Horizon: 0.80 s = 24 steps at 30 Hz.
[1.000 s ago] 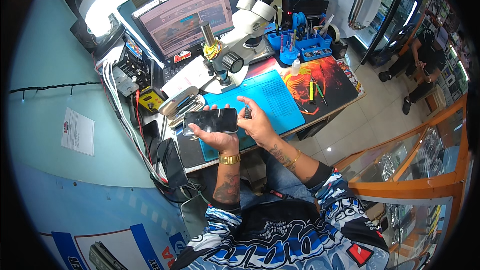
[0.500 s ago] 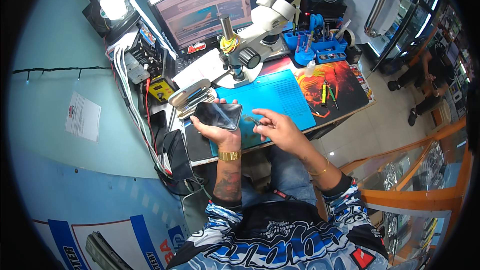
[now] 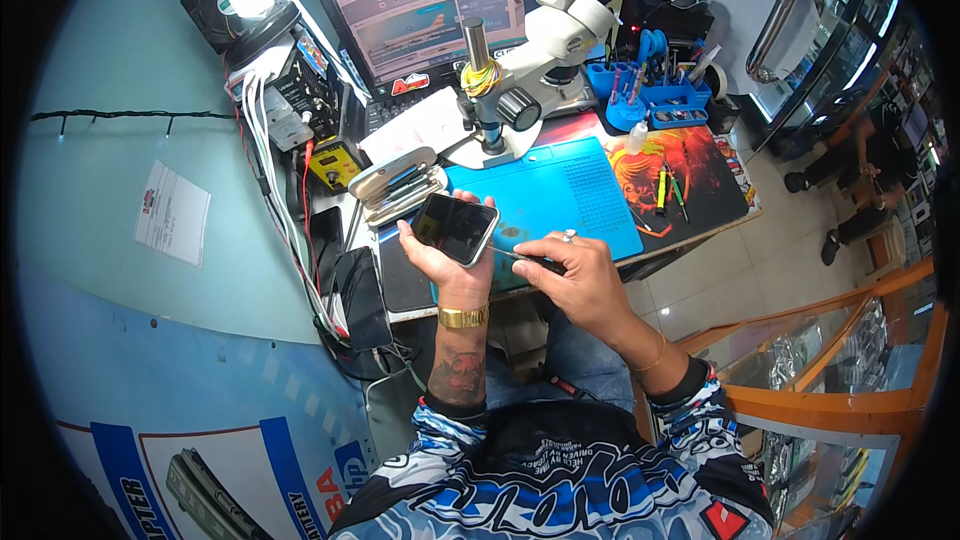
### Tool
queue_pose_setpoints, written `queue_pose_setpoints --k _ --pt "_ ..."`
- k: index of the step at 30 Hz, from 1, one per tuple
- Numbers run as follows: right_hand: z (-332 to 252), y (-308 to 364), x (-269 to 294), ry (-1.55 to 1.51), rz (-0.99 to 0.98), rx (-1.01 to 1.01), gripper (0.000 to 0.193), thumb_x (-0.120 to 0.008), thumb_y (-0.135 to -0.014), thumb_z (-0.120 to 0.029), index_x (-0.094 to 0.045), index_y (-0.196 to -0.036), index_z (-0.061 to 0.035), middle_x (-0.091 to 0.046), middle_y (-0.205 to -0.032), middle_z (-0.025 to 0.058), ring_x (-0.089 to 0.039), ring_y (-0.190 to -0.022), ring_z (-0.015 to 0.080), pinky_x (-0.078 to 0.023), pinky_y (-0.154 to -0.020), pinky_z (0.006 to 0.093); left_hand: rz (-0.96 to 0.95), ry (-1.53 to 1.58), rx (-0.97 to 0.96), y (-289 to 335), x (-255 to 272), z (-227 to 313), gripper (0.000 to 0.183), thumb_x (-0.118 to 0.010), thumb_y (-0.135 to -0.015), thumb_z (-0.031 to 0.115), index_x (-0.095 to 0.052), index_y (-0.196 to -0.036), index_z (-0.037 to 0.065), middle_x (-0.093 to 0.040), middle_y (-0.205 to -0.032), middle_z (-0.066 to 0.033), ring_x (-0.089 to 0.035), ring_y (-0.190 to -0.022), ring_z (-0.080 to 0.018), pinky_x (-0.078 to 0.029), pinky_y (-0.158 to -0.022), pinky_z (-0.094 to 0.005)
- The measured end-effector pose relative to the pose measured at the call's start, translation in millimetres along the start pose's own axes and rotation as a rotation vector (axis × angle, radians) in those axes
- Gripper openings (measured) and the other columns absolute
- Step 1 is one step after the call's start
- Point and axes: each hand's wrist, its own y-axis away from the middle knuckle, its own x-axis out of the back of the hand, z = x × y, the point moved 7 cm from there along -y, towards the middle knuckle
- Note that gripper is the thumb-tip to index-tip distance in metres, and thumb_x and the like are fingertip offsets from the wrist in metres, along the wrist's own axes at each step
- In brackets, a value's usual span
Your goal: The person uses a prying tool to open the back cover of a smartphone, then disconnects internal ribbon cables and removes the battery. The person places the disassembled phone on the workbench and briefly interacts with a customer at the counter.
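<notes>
The left hand (image 3: 438,258) is gripping a dark phone (image 3: 455,228), fingers curled around its edges, holding it tilted above the near left corner of the blue mat (image 3: 570,195). The right hand (image 3: 575,280) is pinching a thin screwdriver (image 3: 525,257), its tip meeting the phone's right edge. A microscope (image 3: 530,70) is standing at the far side, with an open tool case (image 3: 400,185) just left of the phone.

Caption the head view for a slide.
Left hand holds a dark smartphone; right hand applies a thin screwdriver to it.

Lit monitor (image 3: 430,10) behind bench; white, perhaps paper, label (image 3: 172,212) left.
</notes>
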Motion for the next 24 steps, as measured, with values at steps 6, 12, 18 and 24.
queue_pose_setpoints --k 6,12,18,24 --pt "2.1 -1.1 -0.7 -0.008 0.0 -0.026 0.021 -0.077 -0.089 -0.014 -0.075 -0.101 0.0029 -0.068 -0.077 0.0142 -0.065 -0.07 0.025 -0.049 -0.067 0.0364 0.034 -0.002 -0.006 1.6 1.2 -0.6 0.074 -0.039 -0.098 0.07 -0.064 -0.111 0.002 -0.069 -0.103 -0.016 -0.066 -0.097 -0.032 -0.048 -0.099 -0.0583" --pt "4.1 -0.5 -2.1 -0.011 0.009 -0.027 0.022 -0.077 -0.089 -0.015 -0.076 -0.101 0.003 -0.068 -0.076 0.0142 -0.063 -0.069 0.0249 -0.048 -0.066 0.0363 0.018 -0.021 -0.038 1.6 -1.0 0.1 0.075 -0.039 -0.098 0.07 -0.064 -0.113 0.001 -0.069 -0.104 -0.0159 -0.066 -0.096 -0.0319 -0.047 -0.099 -0.0594" --pt "7.4 -1.0 -2.7 -0.014 0.008 -0.043 0.023 -0.077 -0.089 -0.015 -0.075 -0.101 0.0037 -0.067 -0.074 0.0138 -0.062 -0.068 0.024 -0.048 -0.066 0.0358 0.018 -0.024 -0.042 0.7 0.1 1.8 0.076 -0.038 -0.098 0.07 -0.063 -0.112 0.0 -0.068 -0.103 -0.0156 -0.065 -0.096 -0.0316 -0.047 -0.1 -0.0594" --pt "8.6 -0.5 -3.2 -0.025 0.016 -0.054 0.022 -0.077 -0.089 -0.015 -0.075 -0.1 0.0036 -0.066 -0.073 0.0136 -0.062 -0.068 0.0239 -0.047 -0.066 0.0359 -0.042 -0.015 -0.033 0.4 0.5 2.9 0.079 -0.034 -0.1 0.067 -0.062 -0.116 -0.005 -0.068 -0.104 -0.0195 -0.065 -0.1 -0.0333 -0.047 -0.104 -0.0533"
